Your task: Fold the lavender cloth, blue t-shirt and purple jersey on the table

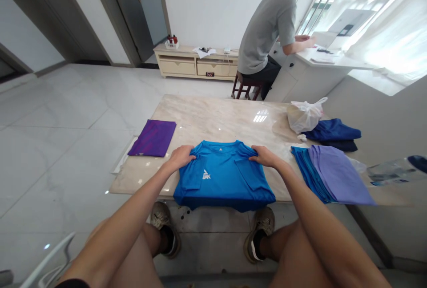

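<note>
A bright blue T-shirt (223, 174) with a white chest logo lies front up on the marble-look table (213, 114), collar away from me. Its sleeves are laid inward across the chest, and the lower end drapes over the near table edge. My left hand (182, 156) pinches the shirt at its left shoulder side. On the opposite shoulder, my right hand (265, 156) is closed on the fabric in the same way. A folded purple garment (153, 138) rests to the left of the shirt.
At the right lie folded blue and lavender clothes (340, 174), a dark blue garment (335, 132), a white plastic bag (305, 115) and a clear bottle (396, 170). Beyond the table, a person in grey (270, 30) sits on a stool at a white desk. A low cabinet (176, 65) lines the wall.
</note>
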`<state>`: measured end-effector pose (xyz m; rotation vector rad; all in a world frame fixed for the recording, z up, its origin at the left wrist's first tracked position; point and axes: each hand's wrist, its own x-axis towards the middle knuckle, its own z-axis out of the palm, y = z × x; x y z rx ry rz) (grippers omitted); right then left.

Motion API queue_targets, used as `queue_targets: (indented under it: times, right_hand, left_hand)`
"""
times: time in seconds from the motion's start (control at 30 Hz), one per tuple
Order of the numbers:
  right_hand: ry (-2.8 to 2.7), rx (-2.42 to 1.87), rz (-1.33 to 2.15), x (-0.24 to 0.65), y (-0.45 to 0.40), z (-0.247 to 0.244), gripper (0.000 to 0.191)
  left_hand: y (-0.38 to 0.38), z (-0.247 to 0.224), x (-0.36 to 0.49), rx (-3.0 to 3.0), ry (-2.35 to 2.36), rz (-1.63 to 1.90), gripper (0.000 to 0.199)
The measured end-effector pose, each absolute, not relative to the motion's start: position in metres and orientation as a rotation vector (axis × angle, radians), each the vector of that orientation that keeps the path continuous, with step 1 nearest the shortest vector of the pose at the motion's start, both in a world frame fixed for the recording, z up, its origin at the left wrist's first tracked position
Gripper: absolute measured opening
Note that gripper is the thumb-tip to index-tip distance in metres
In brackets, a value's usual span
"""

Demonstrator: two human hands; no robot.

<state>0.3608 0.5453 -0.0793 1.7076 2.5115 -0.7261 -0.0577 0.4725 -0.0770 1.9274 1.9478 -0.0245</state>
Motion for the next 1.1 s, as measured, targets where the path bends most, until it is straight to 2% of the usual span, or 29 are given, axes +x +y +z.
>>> queue_targets:
  times: [0.13, 0.27, 0.4, 0.57, 0.7, 0.8, 0.9, 0.93, 1.0, 1.07, 1.1]
  right_hand:
    - [2.555, 1.923, -0.551, 0.346, 0.55, -0.079, 0.007]
    - [2.484, 2.128, -0.445, 0.331, 0.585, -0.08, 0.026]
    - [2.472, 2.387, -0.392, 0.317, 0.638, -0.078, 0.036]
    - [2.607, 2.577, -0.229, 0.305, 0.708, -0.069, 0.037]
    - [3.026, 2.411, 0.189, 0.309, 0.74, -0.048, 0.035]
    - [3.318, 2.082, 0.426, 0.321, 0.732, -0.03, 0.028]
    - [3.426, 1.997, 0.442, 0.34, 0.692, -0.025, 0.024]
    - [3.438, 1.986, 0.394, 0.348, 0.673, -0.029, 0.024]
    - [3.436, 1.886, 0.229, 0.367, 0.631, -0.044, 0.023]
    - [3.377, 1.669, 0.013, 0.387, 0.589, -0.064, 0.021]
    - [3.307, 1.539, -0.105, 0.396, 0.569, -0.074, 0.022]
  left_hand:
    - [0.486, -0.067, -0.064, 1.937, 2.023, -0.013, 0.026]
    - [0.532, -0.054, -0.071, 1.924, 2.116, 0.037, 0.028]
    - [0.597, -0.043, -0.073, 1.9, 2.212, 0.134, 0.042]
    - [0.665, -0.03, -0.071, 1.799, 2.333, 0.632, 0.036]
    - [0.684, -0.005, -0.075, 1.864, 2.265, 0.983, 0.034]
    - [0.668, 0.015, -0.082, 2.013, 2.218, 1.149, 0.031]
    - [0.62, 0.014, -0.086, 2.161, 2.179, 1.152, 0.037]
    - [0.598, 0.007, -0.087, 2.205, 2.157, 1.125, 0.038]
    - [0.551, -0.015, -0.089, 2.311, 2.066, 1.087, 0.025]
    - [0.506, -0.043, -0.09, 2.452, 1.859, 0.89, 0.014]
    - [0.487, -0.057, -0.091, 2.506, 1.756, 0.765, 0.017]
